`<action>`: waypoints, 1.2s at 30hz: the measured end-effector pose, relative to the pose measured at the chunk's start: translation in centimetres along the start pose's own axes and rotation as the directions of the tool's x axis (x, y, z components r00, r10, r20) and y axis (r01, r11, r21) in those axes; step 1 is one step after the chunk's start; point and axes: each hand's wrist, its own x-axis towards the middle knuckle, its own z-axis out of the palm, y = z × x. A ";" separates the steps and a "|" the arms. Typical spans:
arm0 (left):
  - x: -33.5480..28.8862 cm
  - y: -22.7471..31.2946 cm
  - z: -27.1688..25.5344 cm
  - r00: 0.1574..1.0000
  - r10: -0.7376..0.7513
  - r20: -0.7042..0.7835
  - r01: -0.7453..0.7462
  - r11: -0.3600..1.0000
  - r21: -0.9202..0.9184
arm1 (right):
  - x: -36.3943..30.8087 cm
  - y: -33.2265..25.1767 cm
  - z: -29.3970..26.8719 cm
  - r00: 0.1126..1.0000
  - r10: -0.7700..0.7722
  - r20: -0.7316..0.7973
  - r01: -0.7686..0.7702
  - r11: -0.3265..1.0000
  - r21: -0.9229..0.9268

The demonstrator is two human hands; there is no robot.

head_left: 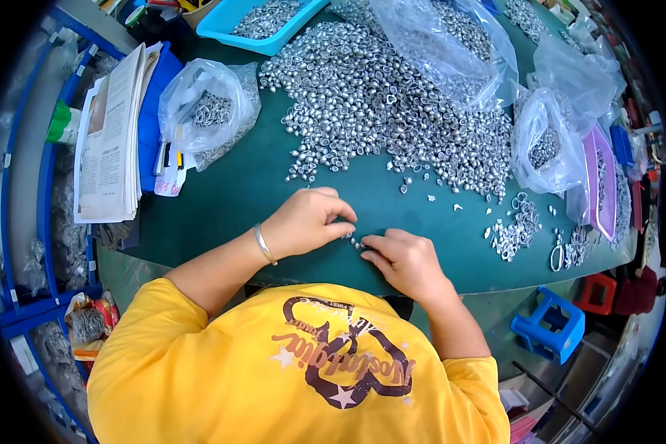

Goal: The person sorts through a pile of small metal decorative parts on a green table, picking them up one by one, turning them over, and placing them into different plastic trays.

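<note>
Left hand (308, 220), right hand (409, 260) curled, can't tell grip; metal bits (356, 243) between, near counter's (222, 203) front edge; shirt (200, 377) lettered.

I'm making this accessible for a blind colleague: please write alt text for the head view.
A person's left hand and right hand nearly meet over a green table, fingertips at a few tiny silvery pieces. Beyond spreads a large heap of small metal parts, near clear plastic bags and a light-blue basket.
</note>
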 end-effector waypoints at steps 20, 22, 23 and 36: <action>-0.4 -0.2 -0.4 0.930 -0.356 0.089 0.286 0.553 -0.782 | 4.3 6.5 -3.1 0.903 0.064 -0.425 -0.151 0.973 -0.175; -0.8 -0.1 -0.7 0.924 -0.382 0.012 0.273 0.638 -0.720 | 3.7 7.2 -4.0 0.789 0.585 -0.186 -0.369 0.694 0.619; -1.0 -0.3 -0.8 0.917 -0.400 -0.006 0.268 0.625 -0.733 | 3.6 7.6 -5.1 0.817 0.575 -0.039 -0.282 0.458 0.843; -0.9 -1.9 -0.4 0.938 -0.277 -0.210 0.148 0.865 -0.480 | 4.9 7.2 -6.3 0.865 0.490 0.109 -0.184 0.107 0.977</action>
